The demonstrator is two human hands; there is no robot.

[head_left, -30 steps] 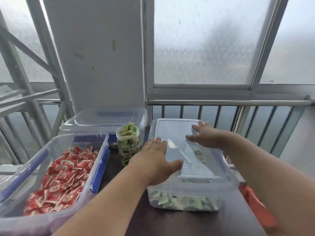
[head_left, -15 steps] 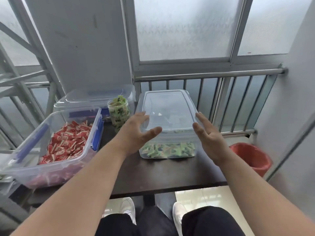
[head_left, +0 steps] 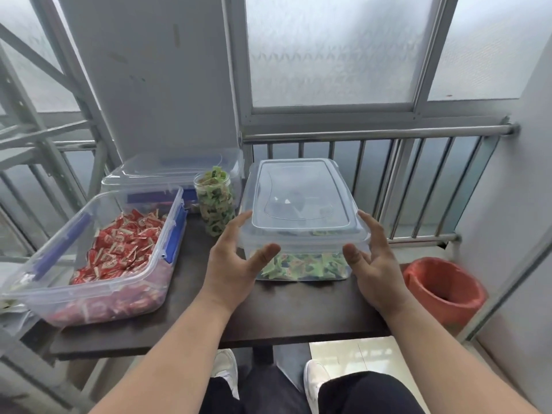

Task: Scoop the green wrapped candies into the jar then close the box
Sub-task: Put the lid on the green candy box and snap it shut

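Both hands, left hand (head_left: 231, 261) and right hand (head_left: 373, 258), cup the near corners of the lidded box (head_left: 301, 216) of green candies (head_left: 301, 265) on the table (head_left: 268, 309), fingers loosely spread. Behind sits the filled jar (head_left: 214, 201). Wrapper print is unreadable.

legible text: none | red candy wrappers (head_left: 119, 252): pale printed marks, too small and blurred to read | green wrapped candies (head_left: 301, 265) in box: print unreadable through the clear wall | jar (head_left: 215, 201): no label readable | lid (head_left: 301, 198): no marking readable
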